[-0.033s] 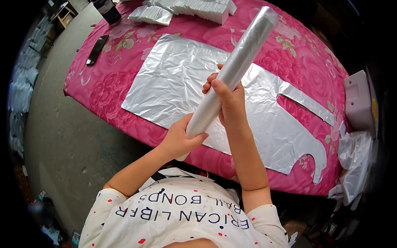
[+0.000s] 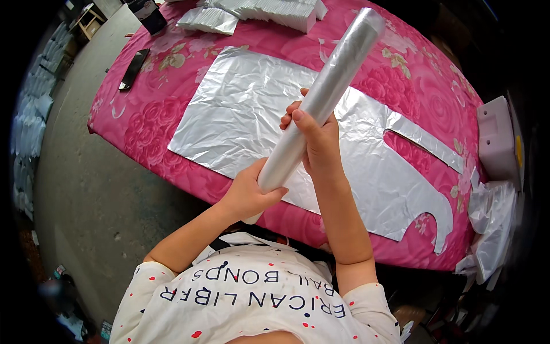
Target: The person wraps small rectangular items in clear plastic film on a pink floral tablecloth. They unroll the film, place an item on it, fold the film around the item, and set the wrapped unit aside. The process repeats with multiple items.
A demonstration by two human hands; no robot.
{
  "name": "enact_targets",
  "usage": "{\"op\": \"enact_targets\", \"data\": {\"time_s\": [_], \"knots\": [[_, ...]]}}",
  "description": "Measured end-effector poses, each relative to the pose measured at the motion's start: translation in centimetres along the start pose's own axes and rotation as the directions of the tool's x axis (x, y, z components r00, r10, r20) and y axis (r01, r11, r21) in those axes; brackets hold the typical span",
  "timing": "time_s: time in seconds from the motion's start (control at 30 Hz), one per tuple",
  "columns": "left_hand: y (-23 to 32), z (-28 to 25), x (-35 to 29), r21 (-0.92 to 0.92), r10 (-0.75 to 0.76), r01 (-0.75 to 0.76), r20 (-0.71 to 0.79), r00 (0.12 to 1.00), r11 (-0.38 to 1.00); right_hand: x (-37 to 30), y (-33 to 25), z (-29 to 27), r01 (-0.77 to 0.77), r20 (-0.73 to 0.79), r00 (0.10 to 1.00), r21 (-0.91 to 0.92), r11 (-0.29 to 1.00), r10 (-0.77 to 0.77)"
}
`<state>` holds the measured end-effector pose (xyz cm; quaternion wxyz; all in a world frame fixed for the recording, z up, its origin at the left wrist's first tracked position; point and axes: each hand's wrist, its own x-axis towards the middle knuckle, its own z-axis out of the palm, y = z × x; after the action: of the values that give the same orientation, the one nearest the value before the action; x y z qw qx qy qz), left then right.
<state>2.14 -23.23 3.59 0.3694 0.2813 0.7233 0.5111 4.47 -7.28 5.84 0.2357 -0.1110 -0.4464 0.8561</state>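
A long roll of clear, shiny plastic film (image 2: 342, 62) slants up and to the right over the table, held in both fists. My left hand (image 2: 250, 192) wraps round its lower part, and the lower tip pokes out beneath that hand. Higher up, my right hand (image 2: 318, 137) grips the middle, thumb across the front. Under the roll lies a flat, creased silvery plastic sheet (image 2: 229, 109), its right end cut into curves and a long strap. My hands and the roll cover part of the sheet.
A pink flowered cloth (image 2: 152, 129) covers the table. A black phone (image 2: 134, 70) lies at the left edge, near a dark container (image 2: 147, 14). Folded white stacks (image 2: 275, 12) sit at the far side. On the right are a pale box (image 2: 497, 140) and clear plastic bags (image 2: 491, 221).
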Motion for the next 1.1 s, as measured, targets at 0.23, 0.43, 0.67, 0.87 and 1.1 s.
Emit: {"op": "enact_targets", "data": {"time_s": [0.23, 0.43, 0.67, 0.87, 1.1], "knots": [[-0.7, -1.8, 0.0, -0.401, -0.058, 0.284, 0.491, 0.869, 0.871, -0.5, 0.1, -0.5, -0.023, -0.088, 0.996, 0.115, 0.993, 0.033], [-2.0, -0.5, -0.1, -0.126, -0.064, 0.074, 0.081, 0.995, 0.989, -1.5, 3.3, -0.9, -0.081, -0.18, 0.98, 0.001, 0.997, 0.079], [-3.1, -3.8, -3.0, -0.191, -0.407, 0.538, 0.465, 0.786, 0.821, 0.9, 1.6, -5.4, -0.12, -0.334, 0.929, 0.131, 0.984, 0.158], [-4.3, -5.8, -5.8, -0.088, -0.517, 0.656, 0.54, 0.664, 0.75, 3.3, -1.3, -13.7, -0.118, -0.424, 0.904, -0.382, 0.917, -0.06], [-5.5, -5.5, -6.6, -0.146, -0.501, 0.671, 0.556, 0.663, 0.727, 1.8, -3.4, -12.8, -0.392, -0.169, 0.91, -0.647, 0.655, 0.378]]}}
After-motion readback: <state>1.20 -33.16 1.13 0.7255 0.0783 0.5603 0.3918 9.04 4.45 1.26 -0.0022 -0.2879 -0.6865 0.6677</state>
